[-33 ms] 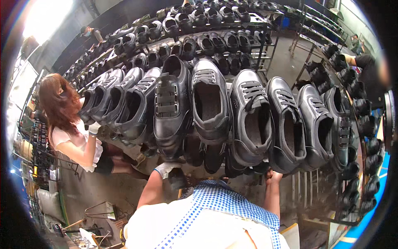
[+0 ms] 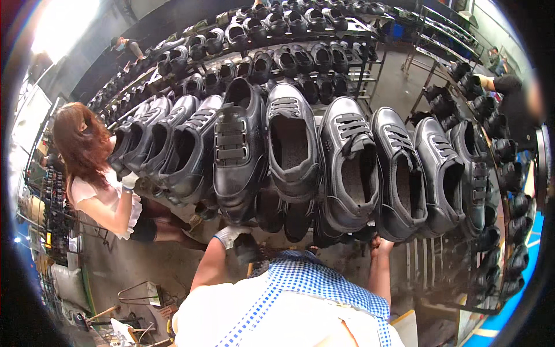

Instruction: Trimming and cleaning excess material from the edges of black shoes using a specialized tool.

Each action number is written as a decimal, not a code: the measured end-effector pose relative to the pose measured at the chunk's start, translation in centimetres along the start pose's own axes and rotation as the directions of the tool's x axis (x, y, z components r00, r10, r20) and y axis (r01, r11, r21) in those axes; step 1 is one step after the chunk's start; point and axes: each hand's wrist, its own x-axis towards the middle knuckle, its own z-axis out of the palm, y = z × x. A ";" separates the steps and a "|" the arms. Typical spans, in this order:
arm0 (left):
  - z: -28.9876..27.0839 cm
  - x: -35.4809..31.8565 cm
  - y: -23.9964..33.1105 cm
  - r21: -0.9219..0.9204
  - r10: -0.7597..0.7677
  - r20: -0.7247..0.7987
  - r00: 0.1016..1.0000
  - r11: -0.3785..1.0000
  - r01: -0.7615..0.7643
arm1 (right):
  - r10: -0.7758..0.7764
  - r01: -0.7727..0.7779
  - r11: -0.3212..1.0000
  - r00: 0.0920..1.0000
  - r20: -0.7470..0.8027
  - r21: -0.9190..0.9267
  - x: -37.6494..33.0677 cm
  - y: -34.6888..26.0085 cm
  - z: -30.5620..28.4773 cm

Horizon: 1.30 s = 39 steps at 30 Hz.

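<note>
In front of me stands a row of black lace-up shoes (image 2: pixel 347 168), toes pointing various ways. One black shoe (image 2: pixel 238 156) with wide elastic straps faces toward me. Below the row, my left hand (image 2: pixel 230 236) wears a white glove and is curled beside a dark rounded object (image 2: pixel 248 248), which I cannot make out clearly. My right hand (image 2: pixel 381 246) is bare and closed below the row's right half, close under a shoe (image 2: pixel 399 196). Whatever its fingers grip is hidden. More black shoes (image 2: pixel 298 222) show on a level beneath the top row.
Behind are long racks (image 2: pixel 361 75) filled with black shoes. At the left a co-worker (image 2: pixel 107 191) has a gloved hand by the row's end. Another person's arm (image 2: pixel 491 84) reaches to shoes at the right. A stand with tools (image 2: pixel 141 295) is on the floor at lower left.
</note>
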 end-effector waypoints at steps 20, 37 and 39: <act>15.5 -9.6 5.9 0.793 0.076 0.022 0.997 0.606 -0.063 | 0.276 -0.267 0.952 0.960 0.043 -0.151 -1.0 -2.0 9.2; 34.0 -13.7 9.9 0.400 0.412 0.220 0.884 0.788 -0.467 | 0.539 -0.307 0.794 0.755 0.374 -0.525 -0.2 -6.9 6.3; 38.1 -13.7 9.9 0.296 0.409 0.287 0.866 0.822 -0.486 | 0.513 -0.187 0.780 0.737 0.439 -0.597 -2.9 -11.2 2.8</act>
